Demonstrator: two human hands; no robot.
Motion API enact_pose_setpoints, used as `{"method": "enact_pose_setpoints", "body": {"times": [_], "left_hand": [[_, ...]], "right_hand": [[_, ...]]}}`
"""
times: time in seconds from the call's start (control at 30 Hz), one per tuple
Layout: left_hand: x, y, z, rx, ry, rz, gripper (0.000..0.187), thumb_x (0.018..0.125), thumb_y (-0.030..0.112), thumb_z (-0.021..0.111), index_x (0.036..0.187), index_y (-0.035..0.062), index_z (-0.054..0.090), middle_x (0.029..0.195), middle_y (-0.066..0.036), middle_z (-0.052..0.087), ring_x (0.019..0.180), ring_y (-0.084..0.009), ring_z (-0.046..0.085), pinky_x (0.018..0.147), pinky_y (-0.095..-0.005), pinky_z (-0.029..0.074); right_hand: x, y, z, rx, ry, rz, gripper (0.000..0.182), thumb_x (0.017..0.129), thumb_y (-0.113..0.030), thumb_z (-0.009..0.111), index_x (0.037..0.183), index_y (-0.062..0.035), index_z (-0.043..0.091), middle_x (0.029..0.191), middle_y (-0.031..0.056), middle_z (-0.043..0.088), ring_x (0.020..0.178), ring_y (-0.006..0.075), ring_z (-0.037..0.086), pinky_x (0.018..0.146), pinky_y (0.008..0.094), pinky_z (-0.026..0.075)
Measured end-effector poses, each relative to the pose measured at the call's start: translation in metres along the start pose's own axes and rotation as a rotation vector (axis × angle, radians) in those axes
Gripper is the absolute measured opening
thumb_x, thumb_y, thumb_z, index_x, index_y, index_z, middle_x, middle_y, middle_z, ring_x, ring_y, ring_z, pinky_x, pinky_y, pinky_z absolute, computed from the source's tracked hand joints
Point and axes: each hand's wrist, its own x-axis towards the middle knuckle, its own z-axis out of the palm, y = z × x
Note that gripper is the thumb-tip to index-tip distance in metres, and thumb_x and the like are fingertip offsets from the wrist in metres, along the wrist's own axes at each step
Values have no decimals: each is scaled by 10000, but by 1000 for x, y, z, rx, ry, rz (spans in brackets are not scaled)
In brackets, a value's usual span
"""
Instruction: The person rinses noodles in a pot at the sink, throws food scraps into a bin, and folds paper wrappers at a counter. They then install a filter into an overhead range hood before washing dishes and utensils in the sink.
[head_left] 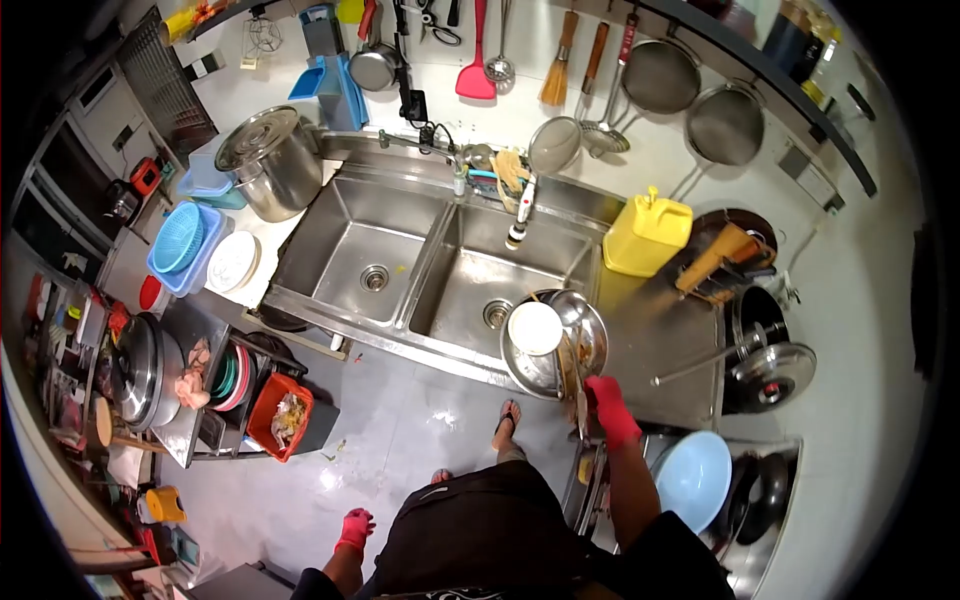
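Observation:
My left hand (355, 528), in a pink-red glove, hangs over the floor at my side. Its fingers are loosely curled and apart, with nothing in them. My right hand (612, 410), gloved the same way, is closed at the right side of a round metal basin (522, 368). Long, narrow brownish items stand by the fingers, and I cannot make out what is gripped. Inside the basin are a white bowl (535, 328), a metal ladle or bowl (569, 306) and other utensils. The basin rests at the front edge of the right sink (460, 280).
A yellow jug (648, 233) stands behind the steel counter (660, 350). To my right is a light blue bowl (694, 482); a lidded stockpot (283, 180) stands left of the sinks. An orange bin (280, 416) with scraps is at the left. Strainers (725, 125) hang on the wall.

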Motion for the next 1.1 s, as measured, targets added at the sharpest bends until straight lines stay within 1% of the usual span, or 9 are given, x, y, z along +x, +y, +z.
{"method": "enact_pose_setpoints", "body": {"times": [0.07, 0.43, 0.6, 0.67, 0.73, 0.9, 1.0, 1.03, 1.1], "left_hand": [[-18, 1, 19, -18, 46, -75, 348, 955, 186, 605, 1289, 135, 521, 1040, -124, 715, 752, -297, 713, 565, -416, 532], [-98, 92, 150, -159, 42, 261, 480, 993, 141, 587, 1451, 107, 447, 1208, -116, 682, 929, -180, 671, 756, -306, 519], [-109, 76, 130, -79, 81, 225, 561, 990, 216, 618, 1494, 125, 390, 1302, -167, 643, 1045, -292, 675, 842, -399, 538], [-115, 70, 121, -108, 119, 83, 514, 963, 143, 631, 1444, 121, 450, 1222, -143, 675, 908, -204, 677, 722, -334, 521], [-105, 54, 95, -310, 95, -90, 582, 915, 115, 673, 1450, 150, 446, 1240, -156, 665, 910, -265, 684, 712, -386, 527], [-107, 69, 69, -258, 83, -105, 671, 881, 110, 709, 1479, 127, 405, 1201, -187, 672, 856, -301, 687, 600, -375, 520], [-84, 98, 65, -30, 109, -70, 638, 909, 146, 694, 1479, 135, 406, 1182, -177, 681, 849, -283, 688, 595, -367, 519], [-72, 111, 64, -54, 112, -70, 647, 903, 135, 693, 1480, 115, 401, 1187, -170, 682, 845, -278, 687, 601, -366, 519], [-50, 139, 67, 1, 77, -8, 626, 922, 151, 660, 1487, 116, 390, 1197, -160, 681, 877, -274, 685, 657, -363, 525]], "right_hand": [[74, -7, -2, -111, -106, -125, 335, 856, -361, 584, 642, -107, 548, 561, -6, 477, 516, 113, 434, 482, 320, 311], [348, 103, 102, -77, -237, 475, 247, 803, -289, 689, 888, -59, 664, 801, 106, 680, 689, 262, 647, 634, 407, 540], [391, 162, 143, 14, -195, 582, 270, 829, -272, 680, 936, -24, 666, 841, 143, 686, 698, 308, 666, 637, 445, 570], [396, 176, 153, 45, -175, 604, 267, 827, -257, 684, 945, -18, 667, 854, 147, 686, 703, 310, 671, 630, 449, 576], [402, 170, 164, 44, -177, 618, 260, 829, -255, 688, 945, -24, 668, 863, 145, 683, 715, 315, 670, 632, 455, 575], [427, 192, 180, 108, -333, 672, 239, 919, -251, 637, 977, -19, 644, 815, 144, 670, 624, 329, 649, 577, 458, 563], [404, 168, 188, 168, -127, 536, 168, 932, -230, 621, 883, -71, 638, 703, 127, 629, 526, 277, 612, 474, 470, 454], [409, 158, 174, 647, -422, 884, 145, 912, -206, 633, 895, -63, 654, 743, 119, 665, 549, 273, 633, 474, 438, 469], [383, 129, 163, 122, -278, 603, 115, 890, -198, 652, 888, -87, 679, 808, 88, 696, 657, 247, 678, 536, 396, 507]]}}
